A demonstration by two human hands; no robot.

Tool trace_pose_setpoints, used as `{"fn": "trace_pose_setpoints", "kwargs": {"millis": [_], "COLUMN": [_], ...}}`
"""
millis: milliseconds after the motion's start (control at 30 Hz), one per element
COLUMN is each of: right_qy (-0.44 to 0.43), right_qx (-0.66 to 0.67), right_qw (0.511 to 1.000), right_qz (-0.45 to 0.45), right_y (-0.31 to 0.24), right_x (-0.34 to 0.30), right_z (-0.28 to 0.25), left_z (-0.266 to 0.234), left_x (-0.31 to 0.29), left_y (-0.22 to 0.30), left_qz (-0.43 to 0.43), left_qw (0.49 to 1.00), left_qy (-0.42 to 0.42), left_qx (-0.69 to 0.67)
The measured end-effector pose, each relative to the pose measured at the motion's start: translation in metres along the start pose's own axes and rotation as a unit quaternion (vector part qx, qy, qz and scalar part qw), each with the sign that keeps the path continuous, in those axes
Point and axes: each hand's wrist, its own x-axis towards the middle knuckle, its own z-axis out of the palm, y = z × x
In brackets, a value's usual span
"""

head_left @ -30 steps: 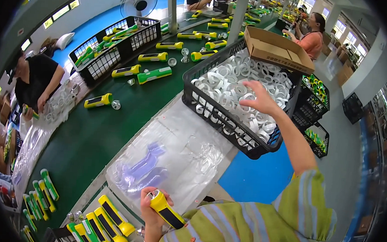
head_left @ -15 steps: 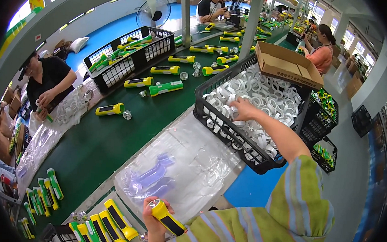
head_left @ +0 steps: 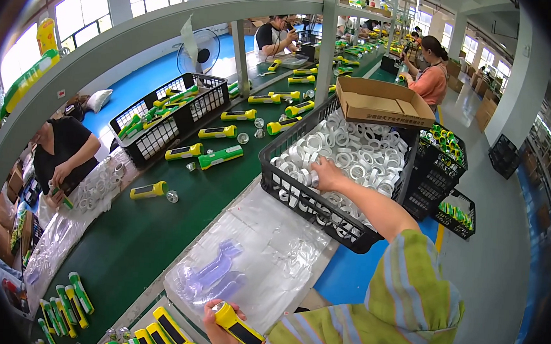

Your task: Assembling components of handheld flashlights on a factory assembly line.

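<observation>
My left hand (head_left: 220,332) grips a yellow and black torch body (head_left: 236,325) near the lower edge, just below a sheet of clear plastic bags (head_left: 251,265). My right hand (head_left: 327,173) reaches forward into a black plastic crate (head_left: 323,209) full of white ring-shaped parts (head_left: 352,154). Its fingers rest on the rings at the crate's near side; whether it grasps one is hidden. My right sleeve is striped yellow and green.
A green conveyor belt (head_left: 145,233) carries yellow and green torches (head_left: 216,157) past. A second black crate (head_left: 171,118) holds more torches. A cardboard box (head_left: 380,103) sits on the ring crate's far edge. Other people work along the belt, left (head_left: 62,152) and far right (head_left: 429,77).
My right hand has drawn back from the crate's middle toward its near left side. The view has tilted up, showing more of the belt. My left hand keeps hold of the torch.
</observation>
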Motion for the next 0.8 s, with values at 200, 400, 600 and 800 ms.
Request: {"fn": "trace_pose_setpoints", "kwargs": {"millis": [200,400,600,800], "right_qy": [0.154,0.194,0.045,-0.100], "right_qx": [-0.002,0.139,0.179,0.095], "right_qw": [0.986,0.924,0.919,0.907], "right_qz": [-0.056,-0.298,-0.350,-0.398], "right_y": [-0.020,-0.131,-0.162,-0.158], "right_x": [-0.022,-0.072,-0.096,-0.059], "right_z": [-0.065,-0.105,-0.006,0.035], "left_z": [-0.005,-0.008,0.000,-0.006], "left_x": [-0.005,-0.006,-0.006,-0.010], "left_y": [0.001,-0.003,0.003,0.006], "left_qz": [0.011,0.010,-0.015,0.003], "left_qw": [1.000,0.999,0.999,0.999], "left_qy": [0.012,0.019,0.030,0.045], "left_qx": [-0.002,-0.035,-0.031,-0.030]}}
